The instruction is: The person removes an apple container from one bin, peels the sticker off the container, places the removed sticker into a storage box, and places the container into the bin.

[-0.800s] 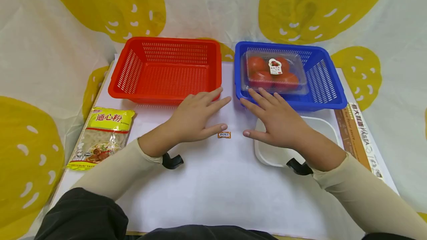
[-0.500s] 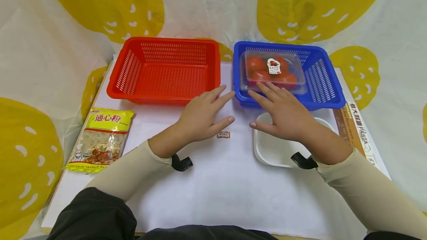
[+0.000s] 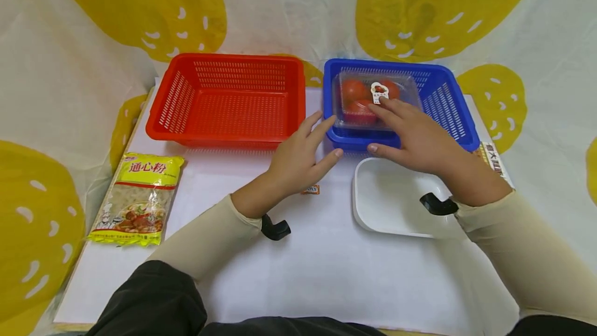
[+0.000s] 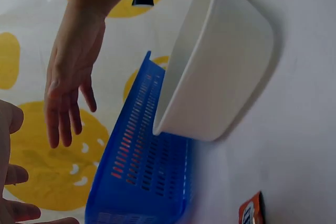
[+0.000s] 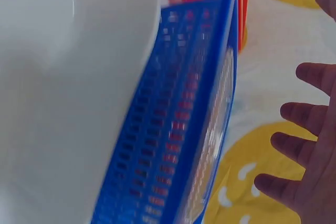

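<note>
Tomatoes in a clear box [image 3: 373,100] lie inside the blue basket [image 3: 448,102], at its left part, on the table [image 3: 317,274]. From the head view, the right hand [image 3: 420,136] is stretched over the near rim of this basket, fingers straight and spread, the tips above the lid of the box; I cannot tell if they already touch it. The left hand [image 3: 298,162] is open too, fingers relaxed, beside the left corner of the blue basket, between it and the red basket [image 3: 177,113]. Both hands hold nothing. I judge the step is the reach for the box; the next move would need the fingers to close on its sides. A white tray [image 3: 392,206] sits just in front of the blue basket, a small candy [image 3: 311,189] is near the left hand, and a macaroni bag [image 3: 137,198] lies far left.

From the left wrist view, the right hand [image 4: 68,82] hangs open above the blue basket [image 4: 147,182].

From the right wrist view, the fingers [image 5: 304,129] are spread apart over the basket rim.
</note>
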Tool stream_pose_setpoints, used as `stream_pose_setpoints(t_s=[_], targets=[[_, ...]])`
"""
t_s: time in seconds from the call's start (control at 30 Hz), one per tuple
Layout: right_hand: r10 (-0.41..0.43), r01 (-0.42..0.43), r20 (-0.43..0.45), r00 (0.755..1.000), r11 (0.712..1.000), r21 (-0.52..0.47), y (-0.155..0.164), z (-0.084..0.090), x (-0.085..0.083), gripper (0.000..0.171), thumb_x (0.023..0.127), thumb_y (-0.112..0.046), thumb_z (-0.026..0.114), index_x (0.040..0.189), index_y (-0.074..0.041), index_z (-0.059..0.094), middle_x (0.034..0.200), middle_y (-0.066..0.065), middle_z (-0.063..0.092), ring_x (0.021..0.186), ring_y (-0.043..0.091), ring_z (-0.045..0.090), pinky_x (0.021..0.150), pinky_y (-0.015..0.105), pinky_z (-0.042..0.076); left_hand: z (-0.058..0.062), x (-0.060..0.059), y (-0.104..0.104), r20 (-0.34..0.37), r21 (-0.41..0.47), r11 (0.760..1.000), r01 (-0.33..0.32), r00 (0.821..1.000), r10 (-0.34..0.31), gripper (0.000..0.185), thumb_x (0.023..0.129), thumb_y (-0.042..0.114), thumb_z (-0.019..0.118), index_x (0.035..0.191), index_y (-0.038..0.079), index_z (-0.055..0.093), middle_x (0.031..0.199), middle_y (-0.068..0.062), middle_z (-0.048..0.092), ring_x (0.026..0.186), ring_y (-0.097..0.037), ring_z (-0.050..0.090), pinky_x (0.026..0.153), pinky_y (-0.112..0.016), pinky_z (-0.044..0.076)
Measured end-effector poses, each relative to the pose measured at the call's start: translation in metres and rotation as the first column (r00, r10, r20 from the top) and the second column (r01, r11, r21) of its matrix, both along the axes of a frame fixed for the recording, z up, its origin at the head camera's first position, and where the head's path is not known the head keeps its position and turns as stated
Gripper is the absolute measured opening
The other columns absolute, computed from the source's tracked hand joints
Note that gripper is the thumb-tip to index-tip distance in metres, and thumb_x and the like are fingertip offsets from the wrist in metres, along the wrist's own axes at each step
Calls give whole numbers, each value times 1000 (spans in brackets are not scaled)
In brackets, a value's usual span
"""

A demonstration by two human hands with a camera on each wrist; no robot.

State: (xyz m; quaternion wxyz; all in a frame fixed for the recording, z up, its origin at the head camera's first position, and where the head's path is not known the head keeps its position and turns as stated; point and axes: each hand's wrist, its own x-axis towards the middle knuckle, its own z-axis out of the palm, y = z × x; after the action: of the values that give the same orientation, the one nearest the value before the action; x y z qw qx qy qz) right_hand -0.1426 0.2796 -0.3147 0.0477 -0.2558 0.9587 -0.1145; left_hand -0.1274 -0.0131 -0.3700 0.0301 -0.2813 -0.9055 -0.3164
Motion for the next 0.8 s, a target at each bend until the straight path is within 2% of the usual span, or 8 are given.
stream_pose_setpoints(t_s=[0.23,0.37,0.53,0.63,0.8], targets=[[-71,73,78,994,997,-22,23,7,-24,89,101,-54,66,172,-20,24,175,19,22,159,50,20,119,76,22,-3,-4,20,118,78,994,-71,991,62,72,106,58,51,167,22,38,173,-12,30,147,-36,50,99,-61,55],[-72,79,95,993,994,-74,38,9,-39,86,104,-52,64,173,-23,22,175,19,24,160,48,18,120,76,19,-7,-5,30,168,73,989,-130,979,116,72,106,57,52,168,24,36,175,-9,26,146,-37,51,100,-64,54],[-63,74,90,994,989,-125,57,13,-56,80,106,-44,63,172,-18,25,172,22,28,158,49,23,122,74,19,-12,-6,39,210,57,983,-177,964,162,74,105,55,56,168,24,35,175,-10,25,144,-37,53,104,-65,51],[-129,146,158,979,984,-103,67,16,-66,81,107,-46,59,173,-19,20,174,24,22,158,52,19,120,78,17,-16,-7,44,225,73,978,-193,959,172,75,105,53,58,169,23,33,175,-10,23,145,-38,52,106,-62,51],[-222,261,299,928,961,-97,85,16,-82,80,110,-50,51,174,-23,11,174,27,16,156,58,16,116,82,17,-24,-10,51,222,122,969,-215,957,184,74,106,46,59,169,20,31,177,-10,16,148,-39,47,108,-63,49]])
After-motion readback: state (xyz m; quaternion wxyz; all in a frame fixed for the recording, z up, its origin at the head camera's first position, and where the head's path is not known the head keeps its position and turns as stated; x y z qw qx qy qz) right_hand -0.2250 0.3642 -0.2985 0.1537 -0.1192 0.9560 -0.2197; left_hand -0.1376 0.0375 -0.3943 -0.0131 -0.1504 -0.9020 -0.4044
